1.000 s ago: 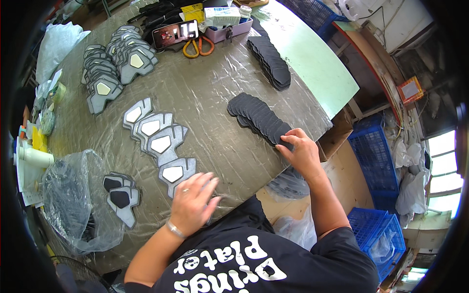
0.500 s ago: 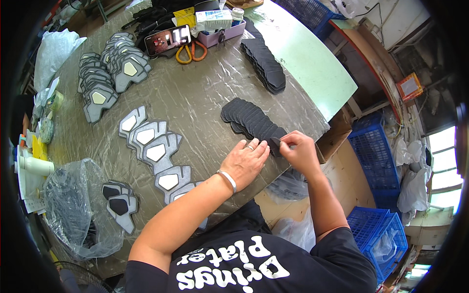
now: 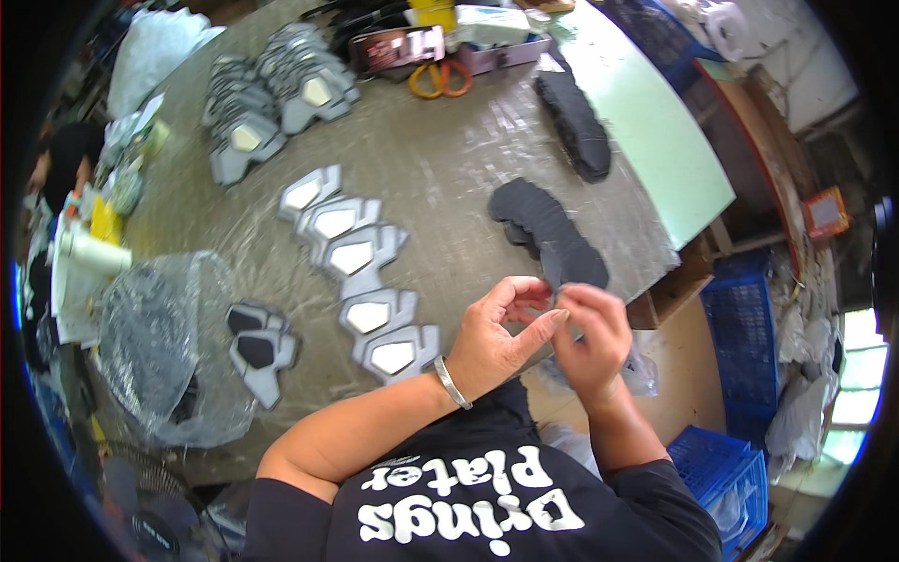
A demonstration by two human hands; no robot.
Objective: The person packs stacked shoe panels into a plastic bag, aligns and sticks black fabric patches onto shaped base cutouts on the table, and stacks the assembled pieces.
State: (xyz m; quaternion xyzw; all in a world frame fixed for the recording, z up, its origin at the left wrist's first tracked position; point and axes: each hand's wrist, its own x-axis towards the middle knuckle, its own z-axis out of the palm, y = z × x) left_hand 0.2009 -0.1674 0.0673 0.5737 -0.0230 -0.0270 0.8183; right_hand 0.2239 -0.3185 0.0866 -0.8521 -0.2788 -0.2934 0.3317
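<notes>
Both the left hand (image 3: 501, 335) and the right hand (image 3: 594, 335) meet just on the wearer's side of the nearer fanned stack of black patches (image 3: 552, 220), which lies on the plastic-covered desk (image 3: 440, 187). Their fingers (image 3: 590, 302) are curled and drawn almost together, the left thumb reaching across to the right fingertips. One thin dark patch (image 3: 552, 265) shows right at the fingertips, tilted up in front of that stack's near end; blur hides which fingers grip it, and I cannot tell how tightly either hand is closed. A silver bangle (image 3: 452, 384) circles the left wrist.

Beyond the nearer stack lies a second black stack (image 3: 573, 122). To its left, a staggered row of five grey patches with white centres (image 3: 353, 256) runs toward the wearer. Farther left lie grey patches with black centres (image 3: 257, 352), beside a clear plastic bag (image 3: 150, 328). Away from the wearer and left of the nearer stack stand overlapping grey patches with cream centres (image 3: 316, 92), orange-handled scissors (image 3: 442, 82) and a phone (image 3: 398, 49).
</notes>
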